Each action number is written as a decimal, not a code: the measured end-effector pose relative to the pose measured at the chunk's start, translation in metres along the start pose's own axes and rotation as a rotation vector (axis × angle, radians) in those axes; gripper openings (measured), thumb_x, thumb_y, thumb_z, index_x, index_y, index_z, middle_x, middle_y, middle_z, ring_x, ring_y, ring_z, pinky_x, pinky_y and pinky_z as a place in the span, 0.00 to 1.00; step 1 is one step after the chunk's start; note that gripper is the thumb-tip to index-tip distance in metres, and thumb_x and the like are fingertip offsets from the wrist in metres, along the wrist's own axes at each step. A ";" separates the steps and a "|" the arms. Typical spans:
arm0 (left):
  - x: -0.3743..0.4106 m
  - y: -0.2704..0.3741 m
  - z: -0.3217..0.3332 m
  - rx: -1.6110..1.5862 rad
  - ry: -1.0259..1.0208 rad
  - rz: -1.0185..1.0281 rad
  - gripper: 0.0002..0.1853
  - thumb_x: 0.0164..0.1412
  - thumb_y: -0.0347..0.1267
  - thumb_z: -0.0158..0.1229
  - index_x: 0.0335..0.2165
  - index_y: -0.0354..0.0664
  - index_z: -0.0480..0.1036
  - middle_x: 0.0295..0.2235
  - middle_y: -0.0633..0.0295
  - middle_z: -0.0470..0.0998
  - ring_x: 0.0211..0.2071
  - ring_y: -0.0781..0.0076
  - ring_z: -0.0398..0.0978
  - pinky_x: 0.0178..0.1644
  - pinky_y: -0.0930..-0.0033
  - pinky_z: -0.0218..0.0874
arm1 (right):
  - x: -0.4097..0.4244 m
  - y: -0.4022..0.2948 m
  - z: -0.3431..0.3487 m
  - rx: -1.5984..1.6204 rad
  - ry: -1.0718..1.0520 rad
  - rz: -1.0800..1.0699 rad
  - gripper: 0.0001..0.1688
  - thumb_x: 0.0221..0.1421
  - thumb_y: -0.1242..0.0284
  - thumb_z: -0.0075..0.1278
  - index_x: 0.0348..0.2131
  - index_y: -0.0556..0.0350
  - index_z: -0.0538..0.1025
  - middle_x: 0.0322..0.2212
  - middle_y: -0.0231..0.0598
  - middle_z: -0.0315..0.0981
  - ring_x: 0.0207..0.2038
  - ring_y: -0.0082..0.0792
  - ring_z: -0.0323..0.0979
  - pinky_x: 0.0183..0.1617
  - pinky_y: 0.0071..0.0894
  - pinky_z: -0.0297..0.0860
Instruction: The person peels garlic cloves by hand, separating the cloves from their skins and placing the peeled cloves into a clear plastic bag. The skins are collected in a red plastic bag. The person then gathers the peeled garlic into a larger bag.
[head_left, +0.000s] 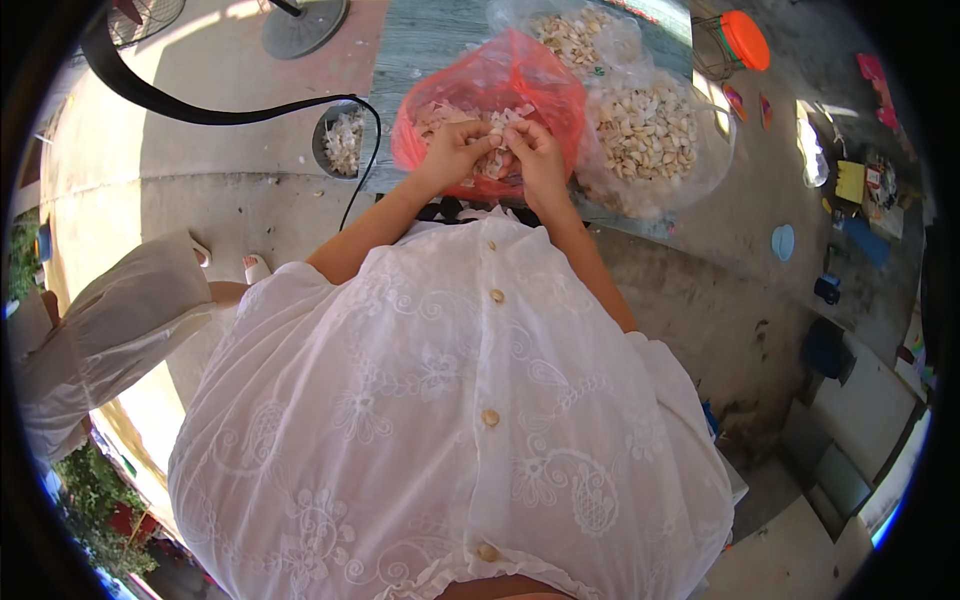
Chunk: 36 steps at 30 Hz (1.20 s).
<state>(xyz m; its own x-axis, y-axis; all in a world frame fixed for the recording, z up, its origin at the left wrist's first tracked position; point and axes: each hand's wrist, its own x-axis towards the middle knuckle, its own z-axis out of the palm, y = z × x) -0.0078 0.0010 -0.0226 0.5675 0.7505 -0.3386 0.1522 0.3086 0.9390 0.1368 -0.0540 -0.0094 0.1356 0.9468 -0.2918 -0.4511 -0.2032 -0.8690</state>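
Note:
My left hand (459, 150) and my right hand (537, 154) meet over an open red plastic bag (553, 97) on the table. Their fingertips pinch a small pale piece, seemingly a garlic clove (496, 135), between them. Papery skins (442, 116) lie in the bag around and below my fingers. Right of it, a clear plastic bag (716, 150) holds a heap of garlic cloves (646, 135). Behind it, another clear bag (630, 45) holds more cloves (574, 37).
The grey-blue wooden table (412, 45) ends close to my body. At its left stands a bin (320, 142) of pale skins. A black strap (217, 116) crosses the upper left. Another person (127, 307) in pale clothes is at the left. An orange-topped stool (745, 40) stands at the upper right.

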 end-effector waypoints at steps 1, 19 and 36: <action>-0.003 0.007 0.001 -0.011 0.001 -0.010 0.09 0.58 0.34 0.52 0.30 0.38 0.72 0.19 0.69 0.71 0.18 0.85 0.66 0.21 0.83 0.57 | 0.000 0.002 0.001 0.043 0.015 0.002 0.06 0.55 0.75 0.44 0.32 0.61 0.71 0.21 0.32 0.67 0.18 0.20 0.65 0.19 0.19 0.67; 0.003 0.010 0.014 -0.357 -0.015 0.061 0.07 0.59 0.32 0.51 0.29 0.42 0.64 0.23 0.65 0.71 0.19 0.82 0.67 0.21 0.79 0.58 | 0.004 0.009 0.003 0.570 0.148 0.115 0.06 0.57 0.70 0.43 0.30 0.52 0.68 0.18 0.29 0.64 0.21 0.21 0.64 0.19 0.20 0.62; -0.005 0.007 0.016 0.465 0.137 0.244 0.09 0.52 0.29 0.53 0.31 0.34 0.72 0.23 0.57 0.76 0.22 0.75 0.72 0.26 0.72 0.62 | -0.013 0.000 0.003 -0.622 0.169 -0.300 0.07 0.52 0.75 0.48 0.29 0.63 0.71 0.22 0.40 0.71 0.24 0.26 0.69 0.28 0.25 0.64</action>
<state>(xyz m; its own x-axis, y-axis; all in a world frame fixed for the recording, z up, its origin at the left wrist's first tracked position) 0.0035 -0.0097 -0.0138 0.5256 0.8466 -0.0832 0.3890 -0.1523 0.9086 0.1323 -0.0653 -0.0044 0.3325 0.9429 -0.0180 0.2075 -0.0918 -0.9739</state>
